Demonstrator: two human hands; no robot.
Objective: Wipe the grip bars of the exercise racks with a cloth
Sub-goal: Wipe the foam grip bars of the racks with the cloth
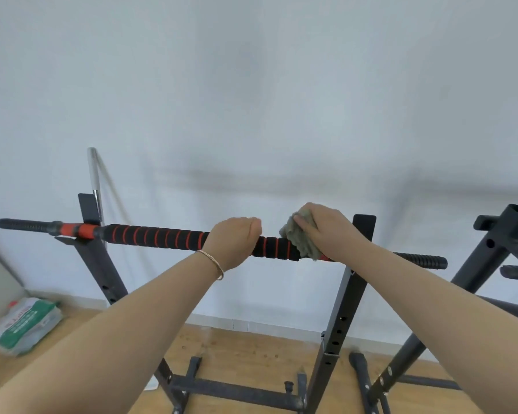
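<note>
Ahead of me: plain pale blue-white wall (251, 85), soft diffuse shadows on it. White skirting board (266, 325) along its foot. Orange-brown wooden floor (251, 348). To my left: green-and-white plastic sack (24, 327) lying on the floor; chrome metal pole (94, 171) leaning against the wall.

The grip bar (162, 236) lies across the two uprights (350, 294) of the rack (237, 392) before me, the wall (251, 85) behind. My left hand (232, 237) grips the bar's middle; just right of it my right hand (329, 231) holds the cloth (298, 242) on the bar. A second rack (485, 258) stands at right, a bag (27, 327) on the floor (251, 348) at left.
</note>
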